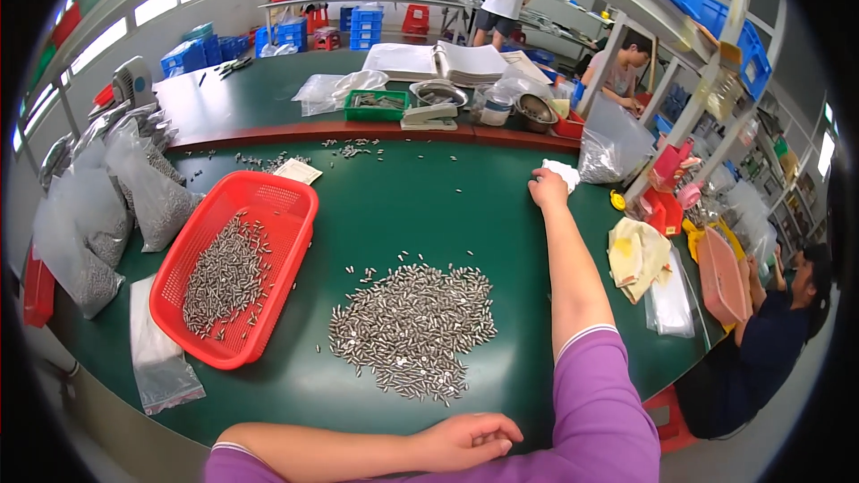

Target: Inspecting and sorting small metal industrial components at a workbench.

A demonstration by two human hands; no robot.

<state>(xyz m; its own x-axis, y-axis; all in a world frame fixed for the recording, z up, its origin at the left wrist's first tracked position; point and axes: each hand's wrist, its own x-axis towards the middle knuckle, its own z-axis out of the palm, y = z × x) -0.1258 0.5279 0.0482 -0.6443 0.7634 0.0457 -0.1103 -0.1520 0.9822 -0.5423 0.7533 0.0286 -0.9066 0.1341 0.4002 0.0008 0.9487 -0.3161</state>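
My right arm stretches far across the green table, and my right hand (pixel 548 190) is closed on a crumpled white cloth (pixel 562 173). My left hand (pixel 467 442) rests at the table's near edge with its fingers loosely bent; I see nothing in it. Just beyond it lies a wide heap of small silvery metal pins (pixel 412 326), with several stray ones around its rim. To the left, a red perforated plastic basket (pixel 300 215) holds more of the same pins. Other loose pins (pixel 259 162) are scattered along the table's far side.
Clear bags of metal parts (pixel 148 183) crowd the left edge, beside flat plastic bags (pixel 159 349). Along the back stand a green tray (pixel 376 114), a small scale (pixel 429 116) and metal bowls (pixel 535 109). Yellowish cloths (pixel 637 255) lie right; a co-worker (pixel 761 358) sits beyond.
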